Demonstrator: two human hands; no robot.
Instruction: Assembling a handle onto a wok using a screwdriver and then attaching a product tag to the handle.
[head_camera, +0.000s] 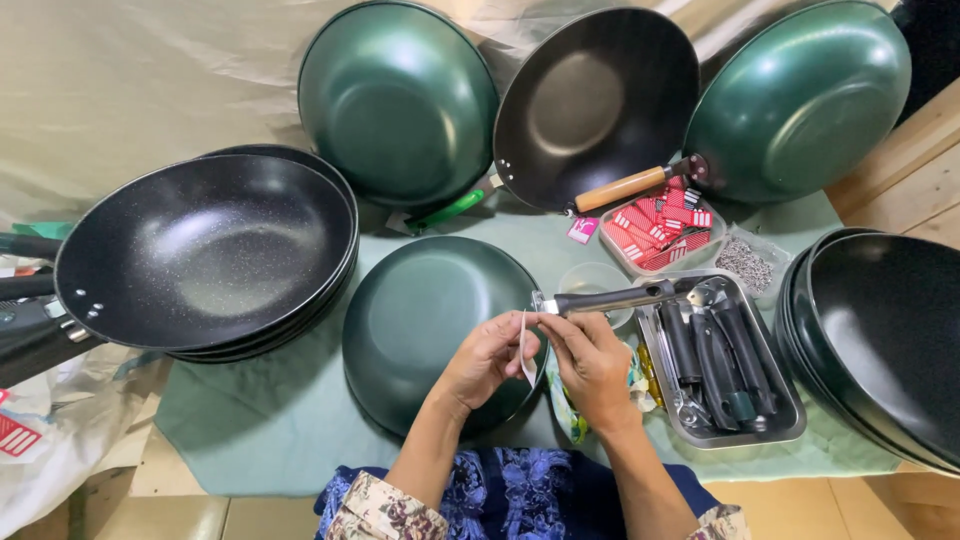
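A green pan (420, 320) lies upside down on the green cloth (260, 420) before me, its black handle (610, 298) pointing right. My left hand (485, 358) and my right hand (592, 362) meet above the pan's right rim. Together they pinch a small white paper tag (526, 350) between the fingertips. The tag stands on edge, close to where the handle joins the pan.
Black pans are stacked at left (205, 250) and at right (880, 340). Two green pans (400, 100) (800, 100) and a black wok (595, 105) lean at the back. A steel tray (790, 420) holds black handles and a spoon. A clear box of red tags (665, 228) and a bag of screws (745, 262) sit nearby.
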